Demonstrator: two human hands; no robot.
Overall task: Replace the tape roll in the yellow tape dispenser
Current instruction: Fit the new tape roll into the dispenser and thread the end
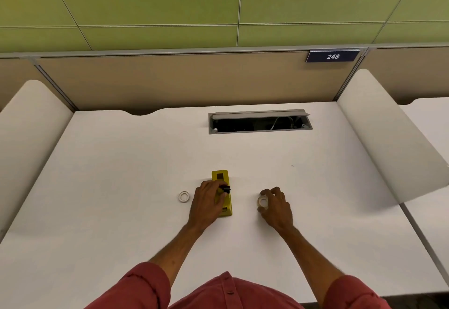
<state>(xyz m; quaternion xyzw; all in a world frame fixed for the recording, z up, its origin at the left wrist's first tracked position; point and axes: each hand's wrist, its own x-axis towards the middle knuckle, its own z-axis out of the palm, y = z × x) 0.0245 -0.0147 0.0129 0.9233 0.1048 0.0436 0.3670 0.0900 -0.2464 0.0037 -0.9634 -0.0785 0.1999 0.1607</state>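
The yellow tape dispenser (222,177) lies lengthwise on the white desk (121,163), near its middle. My left hand (207,203) rests over the dispenser's middle, fingers pinching a small black spindle (226,189) at its top. To the right, my right hand (275,205) curls around a white tape roll (262,201) that sits on the desk surface. A second white tape ring (184,196) lies flat on the desk just left of my left hand, untouched.
An open grey cable hatch (260,122) is set into the desk behind the dispenser. White side dividers (379,133) flank the desk. A beige back panel carries a number plate reading 248 (332,56).
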